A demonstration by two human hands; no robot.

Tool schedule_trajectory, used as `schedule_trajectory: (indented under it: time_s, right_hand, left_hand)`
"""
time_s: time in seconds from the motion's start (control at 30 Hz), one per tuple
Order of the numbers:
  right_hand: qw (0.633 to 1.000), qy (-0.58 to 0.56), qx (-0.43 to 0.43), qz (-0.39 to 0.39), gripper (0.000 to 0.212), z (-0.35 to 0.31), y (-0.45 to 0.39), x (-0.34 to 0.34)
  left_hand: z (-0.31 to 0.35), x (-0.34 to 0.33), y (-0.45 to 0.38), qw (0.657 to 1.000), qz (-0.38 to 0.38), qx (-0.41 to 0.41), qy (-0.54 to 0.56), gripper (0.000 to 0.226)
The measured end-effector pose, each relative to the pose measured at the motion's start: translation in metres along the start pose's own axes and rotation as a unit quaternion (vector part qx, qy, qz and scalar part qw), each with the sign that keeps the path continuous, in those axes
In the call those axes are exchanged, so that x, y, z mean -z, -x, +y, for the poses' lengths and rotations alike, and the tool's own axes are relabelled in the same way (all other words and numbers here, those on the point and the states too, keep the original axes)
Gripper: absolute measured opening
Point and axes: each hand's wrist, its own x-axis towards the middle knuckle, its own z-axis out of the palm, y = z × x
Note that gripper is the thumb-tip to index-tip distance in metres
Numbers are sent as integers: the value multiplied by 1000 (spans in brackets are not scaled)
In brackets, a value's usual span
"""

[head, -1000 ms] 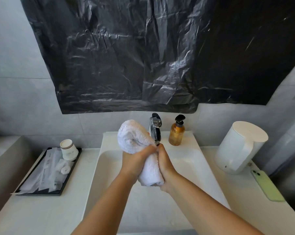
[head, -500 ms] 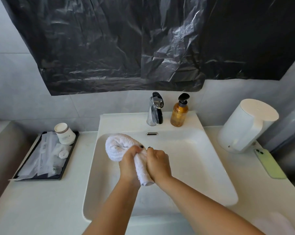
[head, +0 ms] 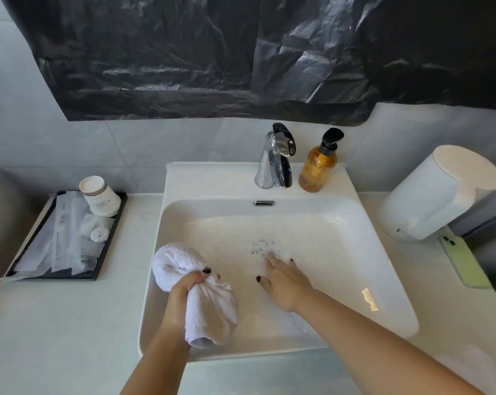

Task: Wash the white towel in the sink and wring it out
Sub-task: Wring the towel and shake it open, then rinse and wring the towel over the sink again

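Your left hand point(head: 184, 295) grips towel point(head: 209, 306) over sink's point(head: 383, 252) left rim; right hand point(head: 286, 283) in basin. Faucet point(head: 275, 161) behind, bottle point(head: 316, 166) beside it. Tray point(head: 109, 240) left, dispenser point(head: 429, 201) right.

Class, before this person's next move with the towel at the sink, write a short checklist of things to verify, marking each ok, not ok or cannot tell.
1. Towel held firmly: ok, left hand grips its bunched middle.
2. Towel over the sink: ok, it hangs at the basin's left rim.
3. Right hand free to regrip: ok, open, fingers spread in the basin.
4. Faucet off: ok, no stream visible.
5. Towel fully wrung: cannot tell.
6. Phone clear of splashes: cannot tell, it lies near the right rim.
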Motion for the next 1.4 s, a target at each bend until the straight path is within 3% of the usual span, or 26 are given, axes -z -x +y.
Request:
schedule_trajectory:
  time_s: [0.17,0.37,0.63,1.0,1.17,1.3,1.4]
  right_hand:
    - [996,93,-13,-13,62,-3,-9,-3]
    - [983,179,-5,-29,48,-7,-15,10]
    - [999,14,-24,-32,46,-6,-29,13]
    - [999,-27,-46,-9,25,-2,-36,13]
    - [980,-154,-37,122,29,-3,-6,22]
    - [925,-219,-89,298,21,12,27,62]
    - [890,-214,-70,397,12,11,49,115]
  left_hand:
    - [1,11,-16,999,28,36,1,47]
    - [1,7,-13,999,-4,46,5,35]
    - [3,3,-10,996,-13,85,-9,26]
    - [2,5,-5,994,-7,104,-36,31]
    - [2,3,0,994,-8,104,-38,33]
    - [2,0,2,992,-19,116,-43,35]
    - [1,-1,2,991,-22,120,-49,38]
